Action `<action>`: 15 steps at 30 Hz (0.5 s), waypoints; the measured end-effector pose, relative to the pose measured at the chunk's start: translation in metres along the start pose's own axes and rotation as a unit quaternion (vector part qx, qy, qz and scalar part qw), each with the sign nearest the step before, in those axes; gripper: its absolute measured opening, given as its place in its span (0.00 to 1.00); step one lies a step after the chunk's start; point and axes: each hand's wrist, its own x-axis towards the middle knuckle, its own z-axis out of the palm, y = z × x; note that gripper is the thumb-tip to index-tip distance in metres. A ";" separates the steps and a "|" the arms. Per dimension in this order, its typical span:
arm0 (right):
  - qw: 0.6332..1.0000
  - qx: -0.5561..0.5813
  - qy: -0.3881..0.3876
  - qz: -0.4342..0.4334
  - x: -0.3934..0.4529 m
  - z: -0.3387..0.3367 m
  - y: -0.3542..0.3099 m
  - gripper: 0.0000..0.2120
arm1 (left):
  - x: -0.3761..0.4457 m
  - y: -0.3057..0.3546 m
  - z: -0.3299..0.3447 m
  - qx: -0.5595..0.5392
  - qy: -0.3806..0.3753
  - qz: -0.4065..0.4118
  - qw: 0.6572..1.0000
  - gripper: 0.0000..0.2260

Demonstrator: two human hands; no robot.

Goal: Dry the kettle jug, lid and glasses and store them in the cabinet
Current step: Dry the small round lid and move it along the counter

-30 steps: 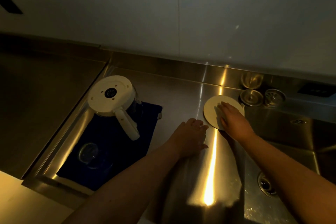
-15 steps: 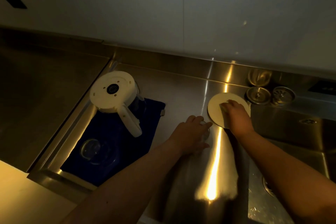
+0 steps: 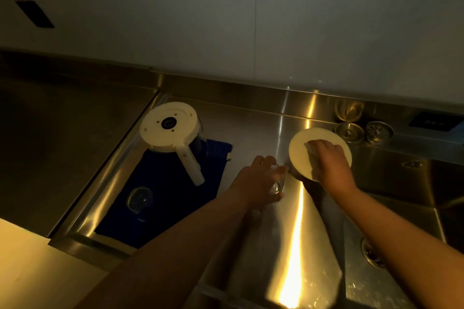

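The kettle jug [image 3: 173, 128] stands upside down on a dark blue cloth [image 3: 165, 190], its white base up and its handle pointing toward me. A clear glass [image 3: 139, 199] sits upside down on the same cloth, nearer to me. My left hand [image 3: 258, 180] is closed around a second clear glass [image 3: 277, 183] on the steel counter. My right hand [image 3: 329, 163] grips the round white lid [image 3: 301, 150], which is tilted up off the counter just right of that glass.
Two metal sink strainers [image 3: 350, 132] [image 3: 379, 130] rest behind the lid by the steel backsplash. A sink basin with a drain [image 3: 371, 254] lies at the lower right. A pale worktop [image 3: 22, 268] borders the lower left. A dark steel surface [image 3: 62, 138] spreads left.
My left hand has closed on the glass on the counter. My right hand has tilted the lid up from lying flat. The view has shifted slightly.
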 end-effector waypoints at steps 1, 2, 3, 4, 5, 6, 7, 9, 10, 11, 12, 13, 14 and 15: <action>1.000 0.001 0.010 -0.009 -0.006 -0.006 -0.008 0.35 | -0.006 0.001 -0.006 -0.009 0.010 0.006 1.000 0.29; 1.000 0.006 0.020 -0.016 -0.013 -0.012 -0.016 0.35 | -0.014 0.001 -0.012 -0.020 0.030 0.016 0.999 0.27; 0.999 0.012 0.029 -0.023 -0.019 -0.019 -0.026 0.35 | -0.021 0.002 -0.017 -0.021 0.055 0.029 0.998 0.25; 0.999 0.017 0.037 -0.029 -0.025 -0.024 -0.035 0.34 | -0.028 0.003 -0.023 -0.010 0.077 0.040 0.996 0.23; 0.998 0.018 0.042 -0.035 -0.031 -0.030 -0.045 0.34 | -0.035 0.004 -0.028 0.007 0.090 0.047 0.995 0.23; 0.998 0.015 0.042 -0.043 -0.037 -0.035 -0.056 0.33 | -0.042 0.004 -0.033 0.006 0.089 0.043 0.995 0.24; 0.998 0.007 0.040 -0.052 -0.043 -0.040 -0.067 0.33 | -0.049 0.003 -0.039 -0.002 0.081 0.030 0.996 0.24; 0.997 -0.011 0.035 -0.064 -0.056 -0.048 -0.089 0.34 | -0.068 -0.001 -0.050 -0.011 0.074 0.025 0.997 0.25; 0.997 -0.014 0.036 -0.068 -0.063 -0.052 -0.101 0.35 | -0.079 -0.004 -0.055 -0.004 0.083 0.033 0.996 0.25; 0.997 -0.012 0.040 -0.072 -0.071 -0.055 -0.113 0.35 | -0.092 -0.006 -0.061 0.004 0.088 0.038 0.995 0.25; 0.996 -0.008 0.045 -0.076 -0.079 -0.058 -0.126 0.36 | -0.105 -0.009 -0.066 0.008 0.094 0.041 0.995 0.25; 0.996 -0.007 0.048 -0.080 -0.086 -0.061 -0.138 0.36 | -0.118 -0.011 -0.072 0.013 0.096 0.041 0.994 0.25; 0.995 -0.010 0.049 -0.085 -0.094 -0.062 -0.150 0.36 | -0.131 -0.015 -0.076 0.017 0.102 0.039 0.994 0.25; 0.994 -0.018 0.049 -0.091 -0.101 -0.064 -0.162 0.37 | -0.144 -0.019 -0.081 0.024 0.104 0.035 0.994 0.26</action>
